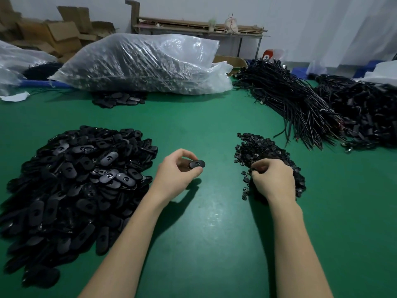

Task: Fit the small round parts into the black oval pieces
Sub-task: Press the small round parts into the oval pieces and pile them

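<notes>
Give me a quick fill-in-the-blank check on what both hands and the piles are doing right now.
1. The left hand pinches one black ____ piece above the green table.
2. The right hand reaches into the pile of small ____ parts.
3. The big heap of oval pieces lies to the ____ of the left hand.
4. The bundled black cables lie beyond the ____ hand.

Missing words: oval; round; left; right
</notes>
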